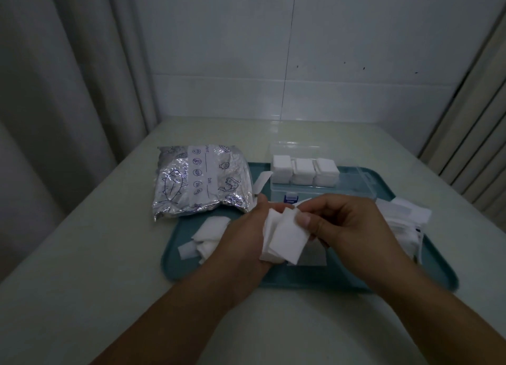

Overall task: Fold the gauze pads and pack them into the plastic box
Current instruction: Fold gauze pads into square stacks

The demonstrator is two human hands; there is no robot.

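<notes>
Hands meet above the near middle of a teal plastic tray [219, 278] that lies on a pale tabletop [82, 255]. The left hand [243, 236] holds a small stack of white square gauze pads [284, 238] from beneath, fingers curled under it. The right hand [347, 222] pinches the top pad of that stack between thumb and fingers, the thumb pressed flat on its upper face. To the left on the tray lies a loose heap of crumpled white gauze pieces [208, 236]; along the tray's right edge sits a pile of flat white paper wrappers [405, 219], partly hidden by the right hand. Farther back on the tray stands a clear rectangular plastic box [353, 183] with a blue front clasp [290, 199], lid open. Three blocks of folded white pads [304, 170] fill its left part; the right part looks bare. Beside the box, a crinkled silver foil pouch [202, 181] printed with blue drawings rests partly on the tray's far-left corner.
</notes>
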